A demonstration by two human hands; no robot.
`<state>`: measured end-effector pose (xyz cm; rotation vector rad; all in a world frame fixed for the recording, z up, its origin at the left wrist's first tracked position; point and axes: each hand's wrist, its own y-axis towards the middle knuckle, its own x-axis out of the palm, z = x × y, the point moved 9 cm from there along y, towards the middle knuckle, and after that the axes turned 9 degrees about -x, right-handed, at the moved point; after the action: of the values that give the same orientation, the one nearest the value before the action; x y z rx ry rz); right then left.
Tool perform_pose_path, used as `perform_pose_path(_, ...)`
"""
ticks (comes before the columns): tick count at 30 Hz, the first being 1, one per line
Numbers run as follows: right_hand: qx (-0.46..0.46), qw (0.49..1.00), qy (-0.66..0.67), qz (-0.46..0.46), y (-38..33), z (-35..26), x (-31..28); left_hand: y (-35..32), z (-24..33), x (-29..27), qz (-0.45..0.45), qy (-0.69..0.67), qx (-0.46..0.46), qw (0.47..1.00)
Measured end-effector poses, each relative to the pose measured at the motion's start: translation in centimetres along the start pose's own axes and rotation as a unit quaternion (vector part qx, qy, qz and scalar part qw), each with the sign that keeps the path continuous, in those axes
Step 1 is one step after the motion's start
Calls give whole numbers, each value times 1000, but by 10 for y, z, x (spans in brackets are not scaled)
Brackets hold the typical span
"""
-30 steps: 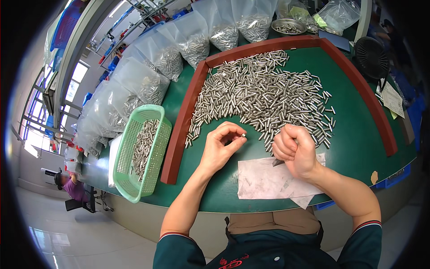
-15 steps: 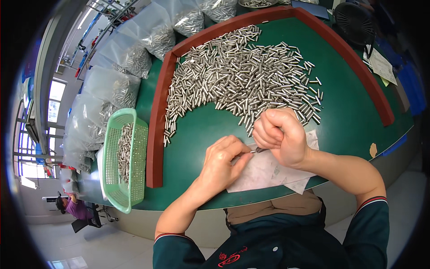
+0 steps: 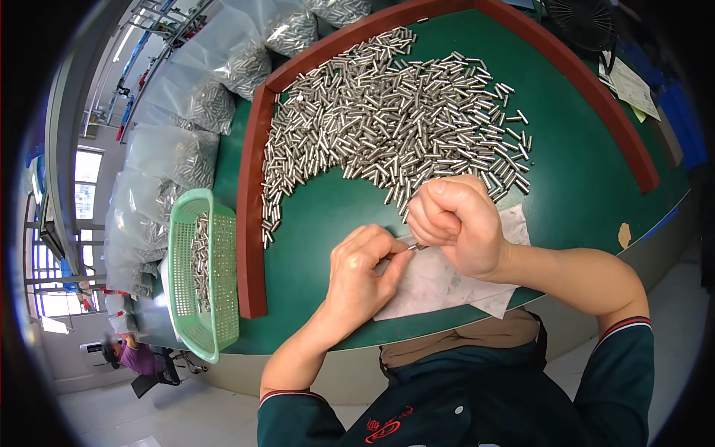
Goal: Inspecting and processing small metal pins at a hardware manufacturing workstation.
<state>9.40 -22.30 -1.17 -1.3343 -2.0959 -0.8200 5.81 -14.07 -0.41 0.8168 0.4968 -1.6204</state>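
My left hand pinches a small metal pin between thumb and forefinger, its end showing past the fingertips. My right hand is closed in a fist just to the right, its lower edge close to the pin. A narrow dark bit shows under that fist, but what the fist grips is mostly hidden. Both hands are above a stained whitish sheet at the near edge of the green table. Beyond them spreads a large heap of short shiny metal pins.
A dark red raised border surrounds the heap on the left, back and right. Left of it stands a green plastic basket with pins inside. Clear bags of pins line the far left. A black fan and papers are at the back right.
The view has shifted slightly, so the table's contents sit a little further left. Both hands keep nearly the same pose, with the pin still between the left fingertips.
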Motion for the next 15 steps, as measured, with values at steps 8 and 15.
perform_pose_path(8, 7, 1000, -3, 2, 0, 2, -1, 1, 1, 0, 1, 1, -1, 1000)
perform_pose_path(15, -17, 1000, -16, -15, -4, 1, 1, 0, -1, 1, 9, -1, 4, 1000)
